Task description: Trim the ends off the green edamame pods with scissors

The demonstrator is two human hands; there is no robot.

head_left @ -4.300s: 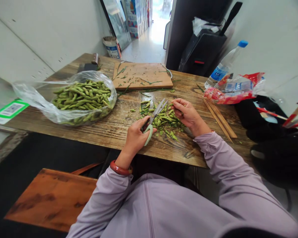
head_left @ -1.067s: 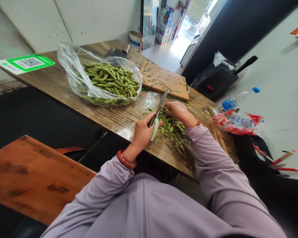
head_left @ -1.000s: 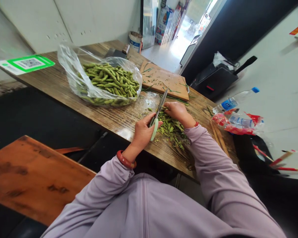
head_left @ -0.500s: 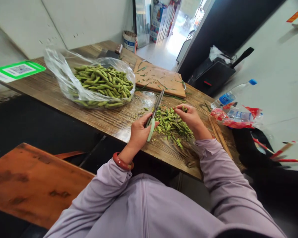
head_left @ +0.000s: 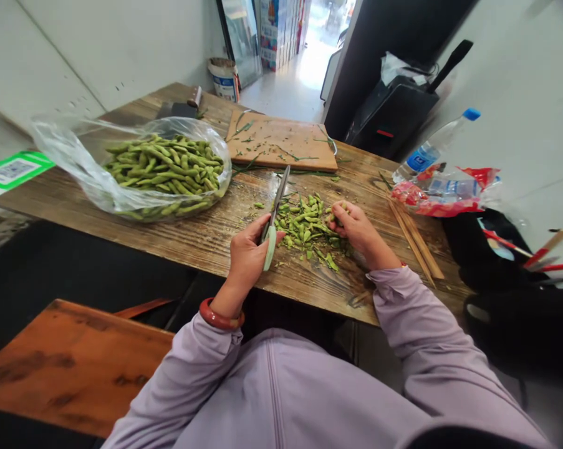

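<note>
My left hand point(head_left: 249, 249) is closed around the pale green handle of a pair of scissors point(head_left: 280, 196), whose blades point up and away from me. To the right, my right hand point(head_left: 358, 232) pinches a green edamame pod point(head_left: 338, 214), partly covered by the fingers. Between and below the hands lies a loose pile of edamame pods and trimmed bits point(head_left: 307, 224) on the wooden table. A clear plastic bag point(head_left: 122, 198) on the left stands open, full of whole edamame pods point(head_left: 166, 163).
A cutting board point(head_left: 281, 142) with green scraps lies behind the pile, and a cleaver point(head_left: 181, 107) is at the far left. Wooden sticks point(head_left: 414, 240), a water bottle point(head_left: 433, 149) and a red-and-clear plastic package point(head_left: 454, 193) sit on the right. An orange-brown stool point(head_left: 75, 368) stands lower left.
The view has shifted, so the table things sit further left. My right hand has lowered slightly toward the pile with its pod; my left hand keeps hold of the scissors.
</note>
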